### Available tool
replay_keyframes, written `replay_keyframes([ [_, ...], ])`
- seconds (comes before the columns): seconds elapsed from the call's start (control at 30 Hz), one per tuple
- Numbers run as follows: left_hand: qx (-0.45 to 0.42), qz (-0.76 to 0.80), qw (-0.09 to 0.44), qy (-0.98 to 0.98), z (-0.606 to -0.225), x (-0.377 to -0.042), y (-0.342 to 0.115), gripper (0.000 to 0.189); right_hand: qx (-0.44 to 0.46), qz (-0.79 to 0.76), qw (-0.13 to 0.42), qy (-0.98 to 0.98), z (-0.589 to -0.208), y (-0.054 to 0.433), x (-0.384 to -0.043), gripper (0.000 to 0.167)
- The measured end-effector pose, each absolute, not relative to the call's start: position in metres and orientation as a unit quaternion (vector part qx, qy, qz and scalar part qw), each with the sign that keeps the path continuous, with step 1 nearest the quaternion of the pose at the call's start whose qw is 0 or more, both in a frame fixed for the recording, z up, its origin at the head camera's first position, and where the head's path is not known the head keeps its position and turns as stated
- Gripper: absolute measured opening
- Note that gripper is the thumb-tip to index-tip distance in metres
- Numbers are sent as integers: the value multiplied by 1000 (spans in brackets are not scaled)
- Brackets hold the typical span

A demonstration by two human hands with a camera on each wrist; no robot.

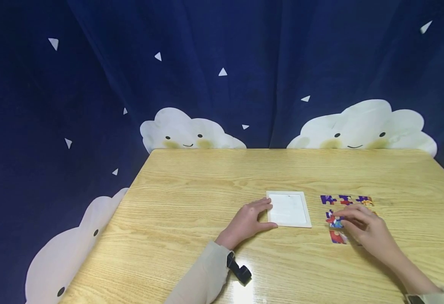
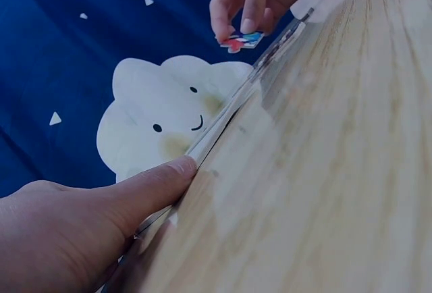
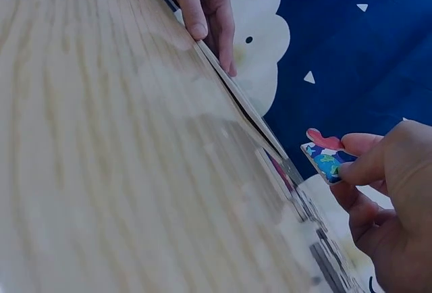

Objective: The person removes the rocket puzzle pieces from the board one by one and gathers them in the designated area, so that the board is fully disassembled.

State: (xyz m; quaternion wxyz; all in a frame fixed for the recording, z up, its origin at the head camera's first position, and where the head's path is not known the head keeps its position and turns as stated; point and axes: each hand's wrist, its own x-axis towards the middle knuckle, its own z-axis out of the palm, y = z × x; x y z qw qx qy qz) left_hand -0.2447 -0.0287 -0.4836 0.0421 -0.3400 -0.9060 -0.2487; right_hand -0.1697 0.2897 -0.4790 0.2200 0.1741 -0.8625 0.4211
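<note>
Flat on the wooden table lies a white square frame tray (image 1: 288, 209). My left hand (image 1: 249, 219) rests at the tray's left side, fingers on the left rim and thumb stretched along the lower left corner. To the right of the tray, my right hand (image 1: 370, 230) pinches a jigsaw piece (image 3: 327, 161) with red, blue and green print between thumb and fingers. Both wrist views show that piece raised above the tabletop. Under and around the right hand lie more jigsaw pieces (image 1: 328, 199), loosely laid in rows; the hand hides some of them.
The light wooden table (image 1: 184, 194) reaches back to a dark blue curtain (image 1: 207, 55) with white triangles and smiling clouds. A black strap (image 1: 239, 270) circles the left wrist, its loose end hanging over the table.
</note>
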Motion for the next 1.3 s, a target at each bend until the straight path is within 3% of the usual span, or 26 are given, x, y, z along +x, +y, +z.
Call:
replay_keyframes([
  [0.8,-342,-256,47,-903,-483,-244,-29,59,85,385,202,-896,-479,325,-149,25],
  [1.3,-350,-259,52,-899,-483,-246,-29,58,86,366,238,-895,-487,349,-141,26],
])
